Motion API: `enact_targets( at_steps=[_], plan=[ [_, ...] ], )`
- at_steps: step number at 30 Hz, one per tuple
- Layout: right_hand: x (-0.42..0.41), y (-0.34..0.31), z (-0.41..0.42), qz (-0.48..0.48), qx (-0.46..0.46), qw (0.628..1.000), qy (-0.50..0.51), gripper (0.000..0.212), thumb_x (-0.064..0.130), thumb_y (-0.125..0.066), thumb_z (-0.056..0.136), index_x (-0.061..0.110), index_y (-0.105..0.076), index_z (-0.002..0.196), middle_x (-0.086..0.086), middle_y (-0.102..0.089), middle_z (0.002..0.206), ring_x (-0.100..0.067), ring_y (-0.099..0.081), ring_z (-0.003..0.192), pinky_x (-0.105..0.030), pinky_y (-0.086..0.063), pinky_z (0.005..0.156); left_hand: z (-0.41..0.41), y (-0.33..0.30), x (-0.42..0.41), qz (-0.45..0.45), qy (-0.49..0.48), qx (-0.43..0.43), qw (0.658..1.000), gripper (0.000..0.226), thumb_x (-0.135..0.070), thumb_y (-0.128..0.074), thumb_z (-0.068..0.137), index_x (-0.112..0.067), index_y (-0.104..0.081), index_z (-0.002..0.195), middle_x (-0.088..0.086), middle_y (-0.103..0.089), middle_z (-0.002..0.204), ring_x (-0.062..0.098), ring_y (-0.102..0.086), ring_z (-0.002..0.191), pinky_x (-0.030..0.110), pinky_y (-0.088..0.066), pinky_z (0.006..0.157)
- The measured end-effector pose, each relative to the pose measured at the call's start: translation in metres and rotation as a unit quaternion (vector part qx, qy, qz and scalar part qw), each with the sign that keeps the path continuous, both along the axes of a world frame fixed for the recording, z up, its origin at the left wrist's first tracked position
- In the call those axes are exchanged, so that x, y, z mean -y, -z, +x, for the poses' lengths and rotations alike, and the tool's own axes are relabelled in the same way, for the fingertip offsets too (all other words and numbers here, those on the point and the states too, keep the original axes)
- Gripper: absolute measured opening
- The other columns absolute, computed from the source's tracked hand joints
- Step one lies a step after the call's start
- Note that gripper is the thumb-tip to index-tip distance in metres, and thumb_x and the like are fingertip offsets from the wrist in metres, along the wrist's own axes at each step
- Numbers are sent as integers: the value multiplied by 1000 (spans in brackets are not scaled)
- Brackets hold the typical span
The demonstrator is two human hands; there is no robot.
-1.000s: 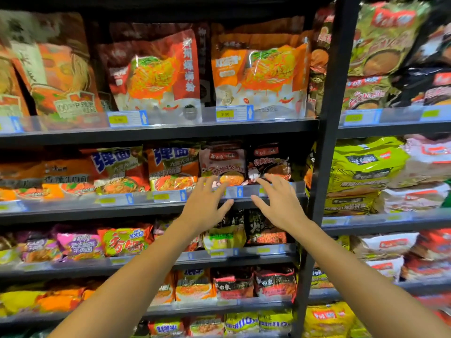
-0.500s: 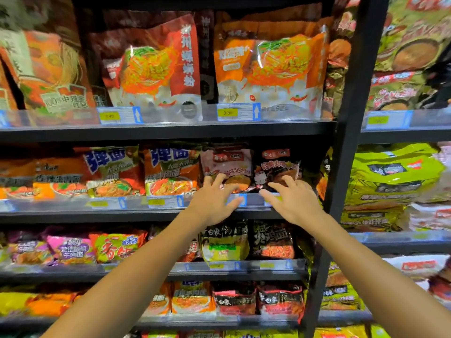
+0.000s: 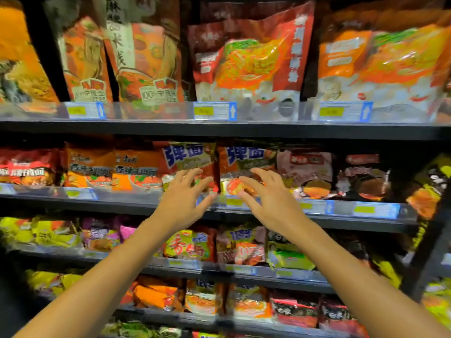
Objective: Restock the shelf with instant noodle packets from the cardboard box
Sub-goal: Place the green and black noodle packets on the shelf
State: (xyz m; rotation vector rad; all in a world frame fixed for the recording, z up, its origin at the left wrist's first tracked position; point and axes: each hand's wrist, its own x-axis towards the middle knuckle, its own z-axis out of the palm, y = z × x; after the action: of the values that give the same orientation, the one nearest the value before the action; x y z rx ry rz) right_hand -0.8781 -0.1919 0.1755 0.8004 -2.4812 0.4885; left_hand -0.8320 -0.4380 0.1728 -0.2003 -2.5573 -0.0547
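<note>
Both my arms reach up to the second shelf of a dark store rack. My left hand is spread open in front of an orange noodle packet with blue lettering. My right hand is spread open too, its fingertips at the lower part of the neighbouring packet with the same blue lettering. Neither hand holds anything. A pink packet and a black packet stand to the right. No cardboard box is in view.
Large orange and red noodle bags fill the top shelf behind clear price rails. Lower shelves hold yellow, pink and red packets. A dark upright post stands at the right edge. The picture is blurred.
The view has swung left and closer. Both hands have shifted left from the pink and black packets to the two orange blue-lettered packets, fingers still spread.
</note>
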Motion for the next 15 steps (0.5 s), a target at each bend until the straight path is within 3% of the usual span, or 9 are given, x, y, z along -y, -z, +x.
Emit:
enact_targets(
  at_steps=[3, 6, 9, 15],
  plan=[
    [36, 3, 3, 4, -11, 999, 36, 50, 61, -29, 99, 36, -57, 132, 7, -38, 147, -22, -29, 136, -43, -47, 100, 0, 4, 30, 10, 3, 31, 999, 69, -69, -17, 93, -33, -51, 141, 7, -36, 153, 36, -31, 133, 52, -35, 110],
    [54, 4, 4, 19, -3, 996, 84, 70, 70, -15, 92, 31, -69, 116, 4, -50, 131, -24, -39, 122, -42, -49, 89, -8, 6, 45, 18, 29, 56, 998, 68, -70, -18, 91, -37, -47, 143, 6, -29, 156, 36, -28, 135, 52, -38, 108],
    [57, 7, 0, 20, 0, 995, 100, 73, 70, -14, 90, 29, -70, 115, 2, -54, 124, -26, -42, 117, -41, -45, 95, -16, 6, 50, -2, 43, 44, 998, 65, -67, -20, 92, -35, -48, 142, 7, -30, 152, 37, -30, 128, 51, -45, 100],
    [57, 7, -4, 39, 19, 991, 128, 62, 66, -27, 97, 29, -62, 132, 4, -47, 135, -26, -35, 126, -41, -42, 104, -30, 8, 57, -46, 46, 30, 997, 63, -66, -21, 94, -36, -45, 144, 9, -33, 144, 36, -36, 119, 49, -50, 91]
  ],
)
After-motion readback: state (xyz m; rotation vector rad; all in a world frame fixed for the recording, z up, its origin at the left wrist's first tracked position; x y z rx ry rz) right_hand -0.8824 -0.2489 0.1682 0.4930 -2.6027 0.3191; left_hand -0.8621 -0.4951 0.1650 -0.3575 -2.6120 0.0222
